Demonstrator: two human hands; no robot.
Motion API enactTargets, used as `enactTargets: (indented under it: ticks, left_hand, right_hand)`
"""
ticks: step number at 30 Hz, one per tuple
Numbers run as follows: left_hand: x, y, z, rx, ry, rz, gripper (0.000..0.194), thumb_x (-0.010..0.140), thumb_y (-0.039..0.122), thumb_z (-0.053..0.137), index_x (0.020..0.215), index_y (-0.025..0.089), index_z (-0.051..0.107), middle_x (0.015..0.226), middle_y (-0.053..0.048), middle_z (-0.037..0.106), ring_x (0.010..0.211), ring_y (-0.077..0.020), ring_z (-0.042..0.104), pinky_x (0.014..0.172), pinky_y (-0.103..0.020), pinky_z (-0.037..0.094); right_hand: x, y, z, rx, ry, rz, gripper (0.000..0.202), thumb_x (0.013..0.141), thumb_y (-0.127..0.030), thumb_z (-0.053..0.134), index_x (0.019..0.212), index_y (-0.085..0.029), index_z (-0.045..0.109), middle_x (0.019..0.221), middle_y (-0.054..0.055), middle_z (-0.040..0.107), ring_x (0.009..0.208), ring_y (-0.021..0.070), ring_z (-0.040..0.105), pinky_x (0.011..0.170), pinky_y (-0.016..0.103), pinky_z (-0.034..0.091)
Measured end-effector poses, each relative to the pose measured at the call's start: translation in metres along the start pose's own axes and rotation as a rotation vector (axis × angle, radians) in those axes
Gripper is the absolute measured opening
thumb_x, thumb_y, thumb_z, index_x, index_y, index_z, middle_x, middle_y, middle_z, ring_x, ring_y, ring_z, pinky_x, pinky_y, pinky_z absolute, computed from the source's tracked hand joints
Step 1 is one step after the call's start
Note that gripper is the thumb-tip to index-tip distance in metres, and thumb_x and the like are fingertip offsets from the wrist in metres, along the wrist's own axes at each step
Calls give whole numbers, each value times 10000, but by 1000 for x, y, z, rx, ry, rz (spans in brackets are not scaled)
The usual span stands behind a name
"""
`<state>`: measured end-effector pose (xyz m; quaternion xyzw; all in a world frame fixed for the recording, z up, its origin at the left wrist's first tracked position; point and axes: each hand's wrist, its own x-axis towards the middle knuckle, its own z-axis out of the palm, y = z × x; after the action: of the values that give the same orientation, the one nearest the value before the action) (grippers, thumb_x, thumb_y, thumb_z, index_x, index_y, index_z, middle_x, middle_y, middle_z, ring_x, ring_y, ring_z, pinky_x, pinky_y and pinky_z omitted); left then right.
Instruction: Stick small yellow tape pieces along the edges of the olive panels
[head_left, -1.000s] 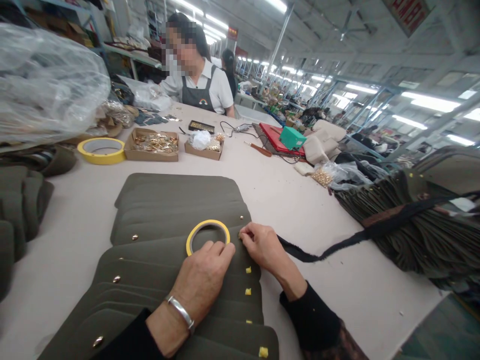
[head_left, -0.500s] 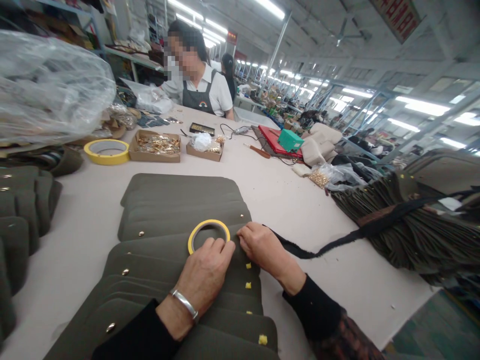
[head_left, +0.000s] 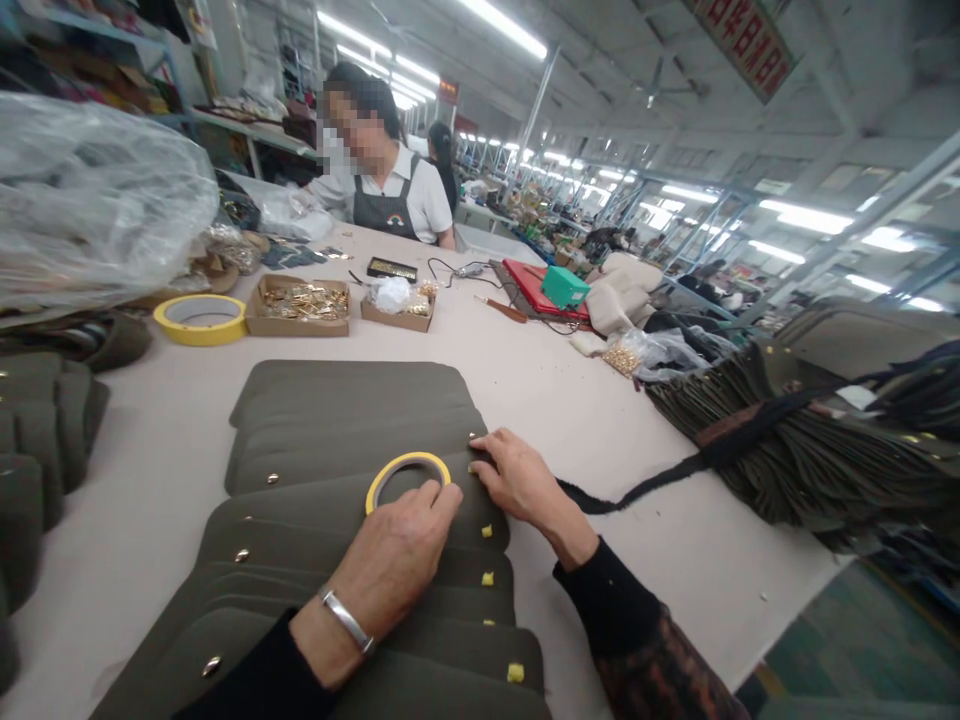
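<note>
My left hand [head_left: 401, 555] is closed on a roll of yellow tape [head_left: 369, 500], which stands on edge over the overlapping dark olive fabric pieces [head_left: 352, 395]. My right hand [head_left: 517, 480] rests at the right edge of the pieces, thumb and forefinger apart. Its forefinger tip reaches a small metal stud [head_left: 472, 436], and its thumb lies by a small yellow tape bit at the edge. Several more yellow tape bits [head_left: 487, 579] sit down the right edge below. Metal studs [head_left: 241, 555] dot the left side.
Behind stand a larger yellow tape roll [head_left: 201, 335], a box of gold metal parts [head_left: 298, 330] and a smaller box [head_left: 397, 318]. More olive pieces [head_left: 750, 450] are stacked right with a black strip [head_left: 637, 488]. A co-worker [head_left: 390, 190] is across the table [head_left: 570, 400].
My right thumb and forefinger have parted from a pinch, and a yellow tape bit now shows by the thumb. My left hand still holds the roll. The whole view has shifted slightly.
</note>
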<state>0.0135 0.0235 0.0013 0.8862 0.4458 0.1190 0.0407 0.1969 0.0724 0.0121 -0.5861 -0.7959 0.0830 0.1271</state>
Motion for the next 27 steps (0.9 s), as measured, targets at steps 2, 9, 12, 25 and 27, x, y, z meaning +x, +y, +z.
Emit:
enactTargets:
  ticks: [2, 9, 12, 25, 27]
  left_hand:
    - [-1, -2, -3, -30, -4, 22, 186, 915, 86, 380, 908, 194, 531, 837, -28, 606, 728, -170, 607, 633, -275, 492]
    - [-4, -11, 1, -143, 118, 33, 232, 954, 148, 347, 1011, 208, 564, 809, -12, 641, 728, -150, 642, 634, -240, 499]
    - [-4, -15, 5, -200, 214, 36, 245, 967, 189, 352, 1080, 211, 569, 890, -26, 689, 804, -147, 670, 702, -240, 526]
    - [-6, -5, 5, -288, 314, 59, 450, 966, 274, 412, 1405, 186, 360, 1086, -54, 727, 856, -162, 721, 714, -240, 575]
    - [-5, -3, 6, -295, 318, 64, 447, 972, 290, 411, 1399, 175, 346, 1054, -53, 735, 822, -164, 724, 686, -240, 572]
  right_hand:
    - [-1, 1, -4, -10, -46, 4, 222, 917, -248, 519, 1025, -169, 696, 987, 102, 682, 963, 199, 624, 861, 283, 438]
    - [-20, 6, -18, 153, -209, 31, 190, 857, -186, 534, 794, -200, 713, 759, 26, 720, 697, 163, 635, 630, 243, 410]
    - [-35, 12, -15, 197, -89, 89, 126, 820, -184, 586, 878, -196, 698, 753, 15, 703, 681, 155, 624, 633, 241, 423]
    - [-55, -13, -13, 514, 190, -172, 190, 864, -160, 568, 1024, -191, 664, 895, 42, 700, 783, 146, 635, 731, 259, 500]
    - [-57, -18, -16, 494, 193, -273, 179, 874, -158, 554, 1017, -193, 657, 903, 50, 695, 810, 153, 624, 747, 272, 497]
